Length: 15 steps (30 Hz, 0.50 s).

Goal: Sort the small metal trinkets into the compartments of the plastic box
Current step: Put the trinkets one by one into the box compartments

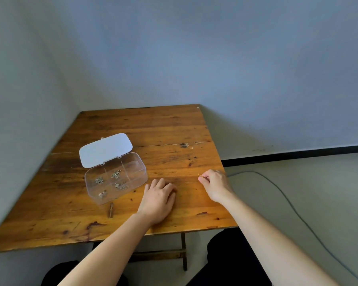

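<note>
A clear plastic box point(142, 175) with its white lid point(104, 149) swung open stands on the wooden table point(153, 129), left of centre. Several of its compartments hold little heaps of metal trinkets point(116, 174); the two rightmost ones look empty. My right hand point(216, 187) hovers near the table's right edge, fingertips pinched on a small gold trinket point(201, 176). My left hand point(158, 200) lies palm down on the table just right of the box, fingers loosely together, with nothing visible in it.
A few tiny trinkets point(185, 145) lie further back on the table. A small dark stick-like piece point(111, 210) rests in front of the box. A cable point(287, 201) runs across the floor on the right. Walls close the table's left and far sides.
</note>
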Each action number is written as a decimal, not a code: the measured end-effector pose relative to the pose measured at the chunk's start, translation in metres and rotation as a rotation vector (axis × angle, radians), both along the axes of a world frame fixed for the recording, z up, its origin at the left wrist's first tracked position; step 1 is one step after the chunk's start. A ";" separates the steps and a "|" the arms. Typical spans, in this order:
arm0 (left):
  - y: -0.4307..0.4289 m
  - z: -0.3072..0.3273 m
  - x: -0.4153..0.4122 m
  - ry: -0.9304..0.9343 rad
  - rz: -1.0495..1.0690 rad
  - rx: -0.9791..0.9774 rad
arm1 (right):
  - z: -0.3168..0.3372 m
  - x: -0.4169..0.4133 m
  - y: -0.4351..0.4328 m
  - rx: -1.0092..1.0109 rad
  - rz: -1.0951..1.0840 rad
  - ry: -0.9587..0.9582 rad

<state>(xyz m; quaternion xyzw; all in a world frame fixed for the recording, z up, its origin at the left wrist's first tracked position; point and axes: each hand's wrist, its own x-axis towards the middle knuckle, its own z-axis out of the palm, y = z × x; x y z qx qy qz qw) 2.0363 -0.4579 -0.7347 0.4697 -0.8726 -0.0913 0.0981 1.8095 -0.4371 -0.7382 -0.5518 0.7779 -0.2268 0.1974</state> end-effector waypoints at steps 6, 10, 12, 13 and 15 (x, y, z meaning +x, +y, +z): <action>-0.023 0.001 -0.014 -0.010 -0.008 -0.070 | 0.009 -0.007 -0.025 -0.174 -0.109 -0.197; -0.048 -0.001 -0.025 0.005 0.002 -0.048 | 0.026 -0.013 -0.054 -0.320 -0.124 -0.213; -0.061 -0.002 -0.031 0.025 0.011 -0.024 | 0.038 -0.017 -0.073 -0.348 -0.109 -0.230; -0.068 -0.003 -0.034 0.033 0.019 -0.008 | 0.044 -0.019 -0.084 -0.360 -0.100 -0.250; -0.079 -0.004 -0.040 0.029 0.047 0.011 | 0.059 -0.021 -0.105 -0.389 -0.086 -0.303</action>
